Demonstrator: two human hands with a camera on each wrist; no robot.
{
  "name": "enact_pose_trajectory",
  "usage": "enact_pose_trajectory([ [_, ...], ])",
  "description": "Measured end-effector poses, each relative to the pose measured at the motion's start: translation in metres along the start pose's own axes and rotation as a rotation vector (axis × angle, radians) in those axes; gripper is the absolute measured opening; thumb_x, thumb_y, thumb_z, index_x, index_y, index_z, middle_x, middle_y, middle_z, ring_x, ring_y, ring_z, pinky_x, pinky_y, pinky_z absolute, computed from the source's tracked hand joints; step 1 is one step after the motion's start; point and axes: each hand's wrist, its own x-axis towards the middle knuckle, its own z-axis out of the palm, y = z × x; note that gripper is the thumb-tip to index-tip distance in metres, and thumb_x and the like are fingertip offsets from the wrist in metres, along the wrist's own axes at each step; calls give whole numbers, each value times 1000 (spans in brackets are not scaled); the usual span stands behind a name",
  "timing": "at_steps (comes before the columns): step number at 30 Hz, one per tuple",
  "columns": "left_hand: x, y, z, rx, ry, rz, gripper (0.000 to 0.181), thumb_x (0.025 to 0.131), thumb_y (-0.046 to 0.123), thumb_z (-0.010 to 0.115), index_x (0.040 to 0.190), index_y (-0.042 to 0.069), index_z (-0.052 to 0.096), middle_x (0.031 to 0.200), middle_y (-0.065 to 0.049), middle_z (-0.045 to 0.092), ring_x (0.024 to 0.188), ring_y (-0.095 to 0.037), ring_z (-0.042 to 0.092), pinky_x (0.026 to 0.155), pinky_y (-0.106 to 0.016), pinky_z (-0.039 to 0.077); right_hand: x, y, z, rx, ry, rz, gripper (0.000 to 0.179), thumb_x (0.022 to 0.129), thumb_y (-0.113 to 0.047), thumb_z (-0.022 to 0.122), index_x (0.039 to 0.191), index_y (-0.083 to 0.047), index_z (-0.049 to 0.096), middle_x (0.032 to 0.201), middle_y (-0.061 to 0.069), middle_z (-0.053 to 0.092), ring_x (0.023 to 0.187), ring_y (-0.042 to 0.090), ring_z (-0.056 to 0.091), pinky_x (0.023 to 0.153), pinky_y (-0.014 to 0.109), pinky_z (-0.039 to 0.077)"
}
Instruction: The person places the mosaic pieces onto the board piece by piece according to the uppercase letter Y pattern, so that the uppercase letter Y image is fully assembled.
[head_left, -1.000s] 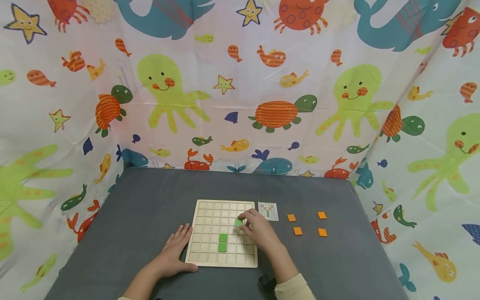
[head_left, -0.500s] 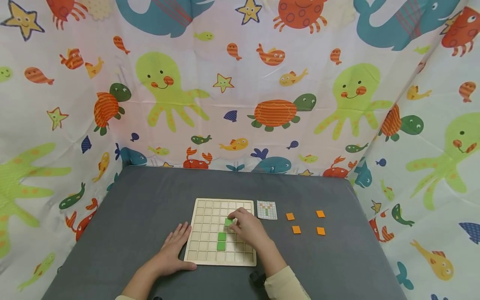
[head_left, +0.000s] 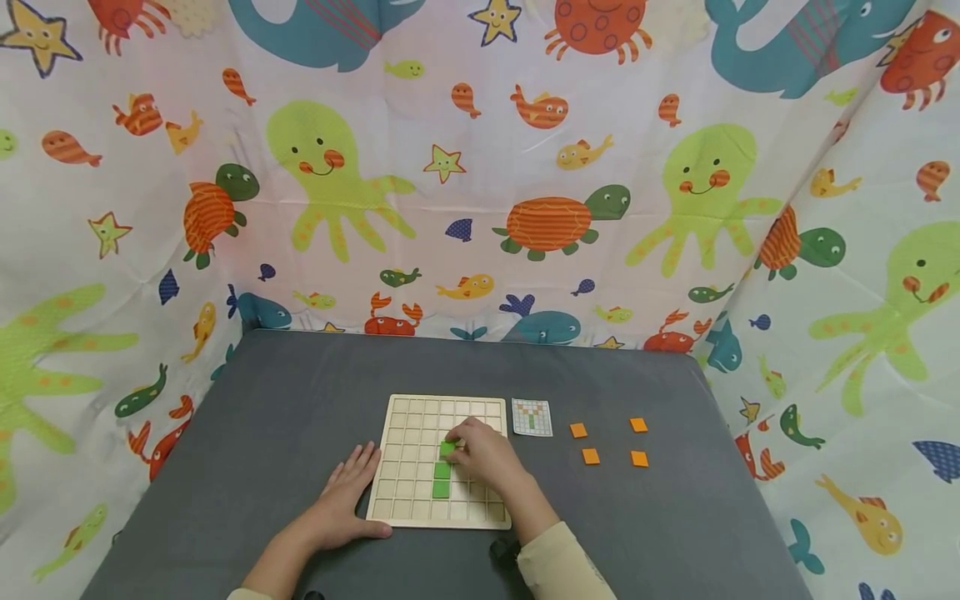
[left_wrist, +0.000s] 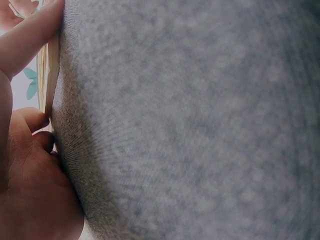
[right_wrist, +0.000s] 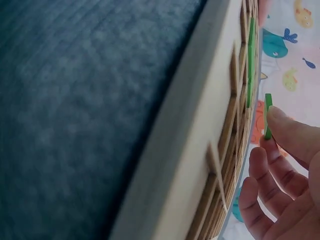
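A wooden grid board [head_left: 405, 483] lies on the grey table in the head view. Two green square tiles [head_left: 442, 480] sit in its cells, one below the other. My right hand [head_left: 487, 458] pinches a third green tile [head_left: 447, 449] between thumb and fingers, just above those two. In the right wrist view the pinched tile [right_wrist: 268, 116] stands on edge over the board's grid [right_wrist: 235, 105]. My left hand [head_left: 341, 504] lies with spread, straight fingers along the board's left edge, its thumb at the front left corner. The left wrist view shows the thumb [left_wrist: 30, 40] against the board's edge.
A small printed pattern card [head_left: 532, 417] lies right of the board. Farther right, several orange square tiles [head_left: 591, 457] lie spaced apart on the grey table [head_left: 315, 392]. A fabric wall with sea animals [head_left: 465, 217] surrounds the table's back and sides.
My right hand has moved left across the board with the green tile, from the right-hand columns to above the two seated green tiles. The left hand stays at the board's edge.
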Motion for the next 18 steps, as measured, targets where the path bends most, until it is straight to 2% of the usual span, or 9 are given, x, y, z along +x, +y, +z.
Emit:
enact_pose_trajectory([
  [9, -3, 0, 0, 10, 13, 15, 131, 67, 58, 87, 162, 5, 15, 170, -17, 6, 156, -40, 0, 122, -62, 3, 2, 2, 5, -16, -39, -22, 24, 91, -23, 77, 114, -18, 75, 110, -3, 66, 83, 7, 59, 74, 26, 52],
  [18, 0, 1, 0, 2, 7, 5, 132, 67, 60, 86, 162, 7, 13, 170, -15, 4, 157, -38, -2, 123, -61, 2, 5, -1, 6, -16, -59, 16, 23, 90, -24, 78, 112, -19, 76, 108, -3, 66, 82, 7, 58, 71, 27, 52],
])
